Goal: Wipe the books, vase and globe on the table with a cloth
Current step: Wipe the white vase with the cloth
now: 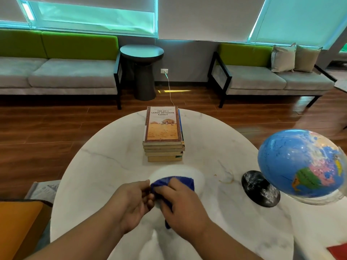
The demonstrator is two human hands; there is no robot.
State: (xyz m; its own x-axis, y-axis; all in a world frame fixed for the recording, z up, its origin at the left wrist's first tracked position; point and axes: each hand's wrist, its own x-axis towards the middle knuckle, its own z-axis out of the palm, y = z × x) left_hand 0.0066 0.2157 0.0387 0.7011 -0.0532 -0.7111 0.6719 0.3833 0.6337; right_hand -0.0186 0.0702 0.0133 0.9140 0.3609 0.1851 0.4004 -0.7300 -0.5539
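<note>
- Table [90,166]: white marble top that bears every item. It is hard, so I judge that anything dropped on it chips.
- Left hand [131,201]: fingers curled against the vase's left side, grasping it to steady it. If this hold slackens while the other hand rubs, I expect the vase to twist or tip.
- Books [163,132]: a stack of five or so, well behind the hands, not squarely aligned. A hard sideways wipe could slide the top one off.
- Cloth [180,182]: blue, bunched, pressed onto the vase near its mouth. A tail hangs below the hand and could snag.
- Right hand [180,207]: clenched round the cloth, bearing on the vase. Too much pressure risks pushing the vase out of the left hand.
- Vase [195,175]: white, blurred, held between both hands at the near middle of the table. I cannot tell whether its foot rests on the top.
- Mark [226,178]: small brownish smear; the cloth could pick it up.
- Globe [300,164]: tilted on a dark base [260,188], apart to the right. A right elbow swing could topple it.
</note>
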